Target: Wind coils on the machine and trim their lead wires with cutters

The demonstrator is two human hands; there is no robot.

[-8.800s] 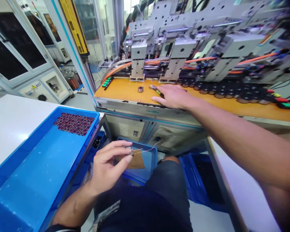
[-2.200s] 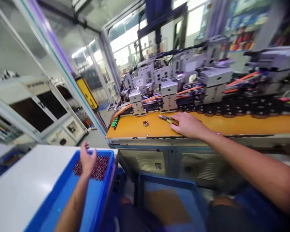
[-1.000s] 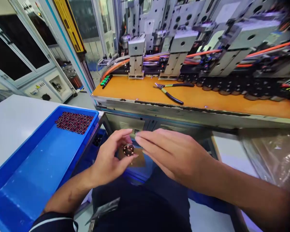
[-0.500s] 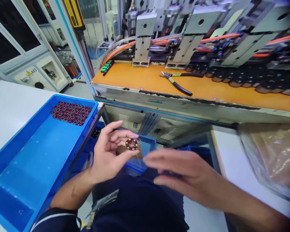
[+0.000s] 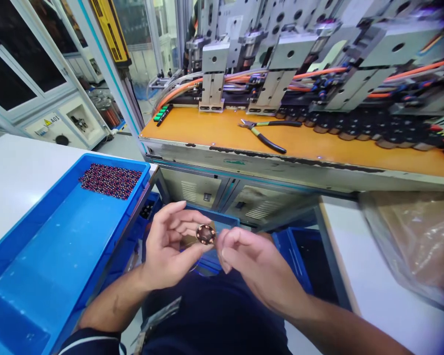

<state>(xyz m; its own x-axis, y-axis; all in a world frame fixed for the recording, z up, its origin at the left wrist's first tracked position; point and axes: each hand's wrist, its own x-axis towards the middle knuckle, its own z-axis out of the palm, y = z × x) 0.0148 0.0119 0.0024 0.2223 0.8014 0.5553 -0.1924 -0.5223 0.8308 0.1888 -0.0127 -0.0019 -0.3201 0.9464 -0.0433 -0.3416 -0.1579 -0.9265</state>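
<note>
A small round copper-coloured ring part (image 5: 205, 234) with dots around its rim is held between the thumb and fingers of my left hand (image 5: 173, 246). Just right of it is my right hand (image 5: 251, 256), its fingers curled and the thumb near the fingertips. Whether those fingers pinch anything, such as a thin wire, is too small and blurred to tell.
At left, a blue tray (image 5: 55, 241) holds a cluster of small dark red parts (image 5: 111, 181). On the orange bench (image 5: 214, 130) lie pliers (image 5: 264, 133), green-and-black markers (image 5: 163, 114) and a row of dark cylinders (image 5: 355, 129) beneath machinery. A plastic bag (image 5: 414, 241) lies right.
My right hand has moved left to beside the ring part, and its extended fingers have curled in. My left hand still holds the part, slightly lower in view. The view has tilted a little.
</note>
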